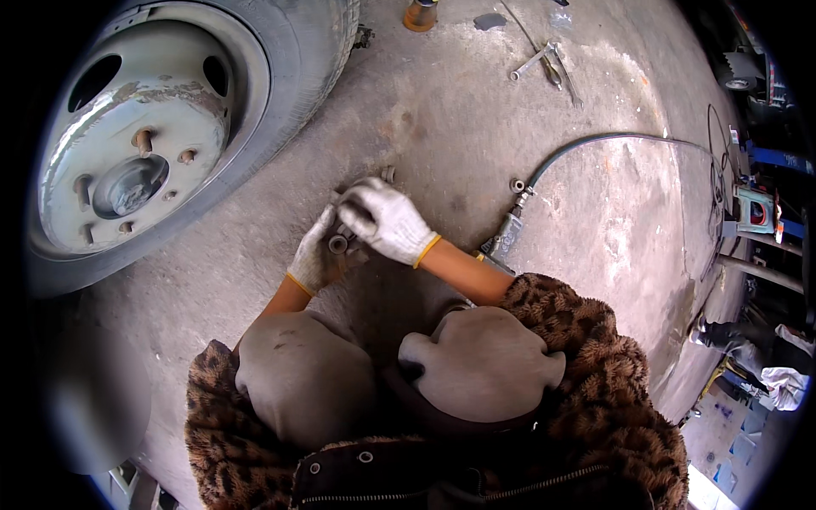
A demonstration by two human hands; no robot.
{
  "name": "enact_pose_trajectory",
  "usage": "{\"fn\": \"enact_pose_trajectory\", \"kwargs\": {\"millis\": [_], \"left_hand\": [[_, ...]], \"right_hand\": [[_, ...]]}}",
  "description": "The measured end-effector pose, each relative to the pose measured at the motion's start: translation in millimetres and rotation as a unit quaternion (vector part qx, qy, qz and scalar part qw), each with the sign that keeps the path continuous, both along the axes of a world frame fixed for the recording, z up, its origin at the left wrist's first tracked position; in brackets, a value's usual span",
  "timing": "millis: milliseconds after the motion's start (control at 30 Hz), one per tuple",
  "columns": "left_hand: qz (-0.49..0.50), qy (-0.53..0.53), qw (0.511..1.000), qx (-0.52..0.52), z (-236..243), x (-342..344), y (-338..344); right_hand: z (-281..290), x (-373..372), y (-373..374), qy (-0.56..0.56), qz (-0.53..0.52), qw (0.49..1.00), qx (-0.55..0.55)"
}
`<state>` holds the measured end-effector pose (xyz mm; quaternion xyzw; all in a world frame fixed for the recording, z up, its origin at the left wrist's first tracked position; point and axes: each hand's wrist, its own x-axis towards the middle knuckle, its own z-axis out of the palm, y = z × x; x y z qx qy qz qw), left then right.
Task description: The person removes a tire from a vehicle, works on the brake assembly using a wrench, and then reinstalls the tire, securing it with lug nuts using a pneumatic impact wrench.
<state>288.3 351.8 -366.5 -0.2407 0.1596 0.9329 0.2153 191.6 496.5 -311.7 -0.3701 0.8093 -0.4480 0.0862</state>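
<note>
White work gloves with yellow cuffs cover both my hands, which are close together above the concrete floor. My left hand (314, 255) is cupped around metal wheel nuts; one round nut (338, 244) shows its hole at the palm. Over it reaches my right hand (387, 223), slightly blurred, its thumb and fingers curled together at the left fingertips. What it pinches there is hidden. Just beyond the right knuckles, another nut (388, 174) lies on the floor. To the left is a big wheel (183, 136) with a silver rim, rusty studs and a dark tyre (314, 64).
An air impact wrench (507, 236) lies right of my hands, its black hose (595, 138) running right. Beside its fitting sits a loose nut (517, 184). Farther off are wrenches (534, 62), a screwdriver (554, 76) and an amber container (420, 14). A person's legs (733, 337) show at right.
</note>
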Motion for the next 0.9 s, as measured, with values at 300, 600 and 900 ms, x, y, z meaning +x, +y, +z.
{"fn": "enact_pose_trajectory", "kwargs": {"millis": [300,600,900], "left_hand": [[-0.072,0.067,0.855,-0.510,5,-6,-6],[-0.205,0.110,0.531,-0.814,-10,-28,-21],[-0.356,0.181,0.334,-0.854,-34,-20,17]], "right_hand": [[-13,-85,198,0.055,-0.247,0.796,0.550],[82,-172,251,0.222,-0.289,0.777,0.514],[494,-203,413,0.146,-0.760,0.484,0.409]]}}
